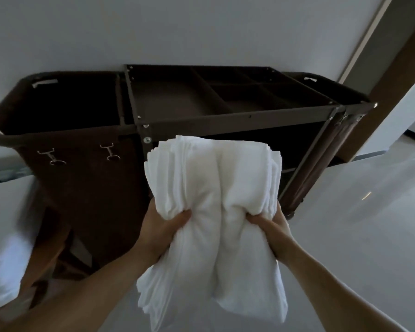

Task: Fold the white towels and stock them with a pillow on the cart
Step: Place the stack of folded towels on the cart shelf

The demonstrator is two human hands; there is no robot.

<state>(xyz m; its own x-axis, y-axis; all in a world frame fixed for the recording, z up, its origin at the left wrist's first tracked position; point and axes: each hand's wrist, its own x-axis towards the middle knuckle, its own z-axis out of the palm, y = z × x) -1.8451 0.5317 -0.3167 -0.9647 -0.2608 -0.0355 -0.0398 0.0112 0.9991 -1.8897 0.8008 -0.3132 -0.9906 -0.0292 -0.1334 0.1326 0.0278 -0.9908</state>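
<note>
The brown cart [225,116] spans the upper frame. At centre, a stack of folded white towels [213,200] is gripped by the left hand [163,226] and right hand [271,226], fingers curled into its sides. Stocking seems underway; next likely comes sliding it onto a shelf.

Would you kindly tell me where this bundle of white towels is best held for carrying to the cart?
Hold the towels at their layered side edges, left hand from the left, right hand from the right, thumbs on top. The bundle is limp and hangs below the hands, so pinching both sides probably keeps the layers together.
</note>
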